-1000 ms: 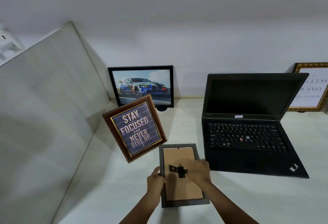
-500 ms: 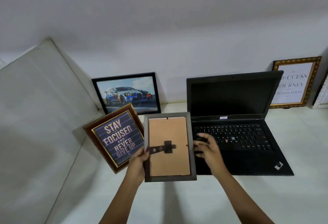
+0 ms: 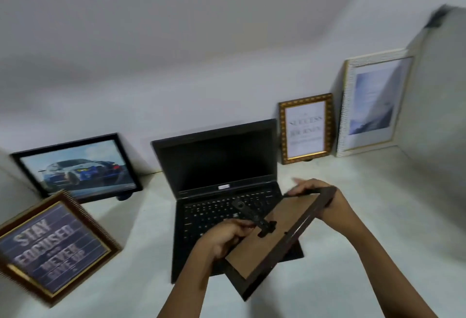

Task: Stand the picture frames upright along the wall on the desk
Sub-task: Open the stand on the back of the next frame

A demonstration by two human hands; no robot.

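Note:
I hold a dark-framed picture frame (image 3: 267,239) in the air over the laptop's right front corner, its brown cardboard back facing up and tilted. My left hand (image 3: 224,238) grips its black fold-out stand (image 3: 252,215), which sticks up from the back. My right hand (image 3: 325,204) clasps the frame's far upper corner. Along the wall stand a black car frame (image 3: 75,166), a gold "Success" frame (image 3: 305,128) and a tall white frame (image 3: 373,103). A brown "Stay Focused" frame (image 3: 50,247) stands tilted at the left.
An open black laptop (image 3: 219,181) sits mid-desk against the wall. A grey partition panel (image 3: 438,141) closes the right side and another the far left. The pale desk surface (image 3: 378,204) stretches right of the laptop.
The view has swung right and blurred. The held frame moved right over the laptop and tilted, its stand now pulled up by my left hand. The white frame has come into view.

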